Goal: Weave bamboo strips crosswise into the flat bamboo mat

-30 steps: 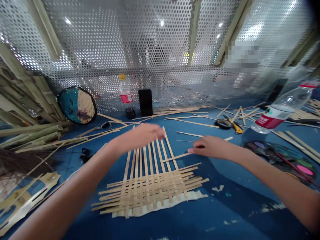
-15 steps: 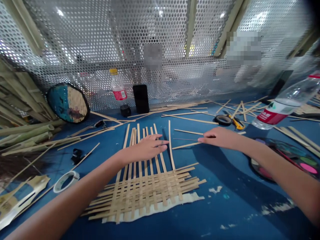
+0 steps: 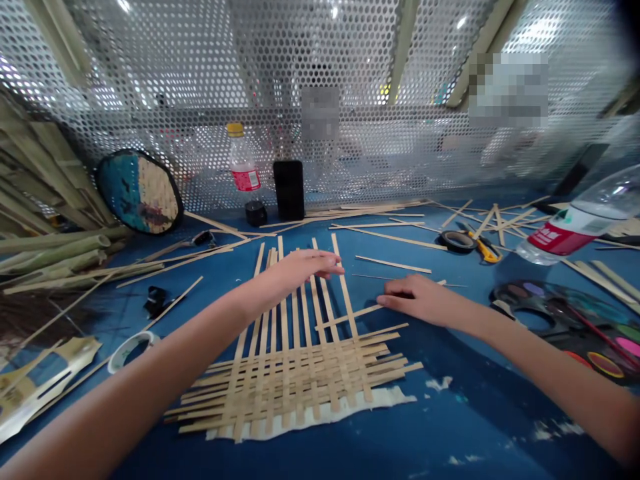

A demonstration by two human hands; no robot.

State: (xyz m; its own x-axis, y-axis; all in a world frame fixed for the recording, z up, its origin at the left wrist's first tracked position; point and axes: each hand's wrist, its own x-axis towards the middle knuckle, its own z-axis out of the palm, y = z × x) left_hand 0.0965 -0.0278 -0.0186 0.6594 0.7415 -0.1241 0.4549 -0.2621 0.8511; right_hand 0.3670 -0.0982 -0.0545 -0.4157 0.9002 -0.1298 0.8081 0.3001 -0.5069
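Bamboo weave [image 3: 295, 380] on blue surface [image 3: 480, 427].
Left hand [image 3: 305, 268] open, flat over upright strips [image 3: 284, 340]; right hand [image 3: 415, 300] curled at loose strip [image 3: 345, 317], pinch unclear.

Perforated metal screen [image 3: 165, 60] being braced by pale slanted ribs [image 3: 405, 47]; bright light being reflected off its surface; blurred room being glimpsed through holes; blue paint-flecked worktable [image 3: 500, 427] being backed by screen's horizontal rail [image 3: 150, 113].

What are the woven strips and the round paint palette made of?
The woven strips look like split bamboo, pale, matte and unvarnished, and bamboo culms lie nearby. The paint palette seems to be moulded black plastic, going by its smooth sheen.
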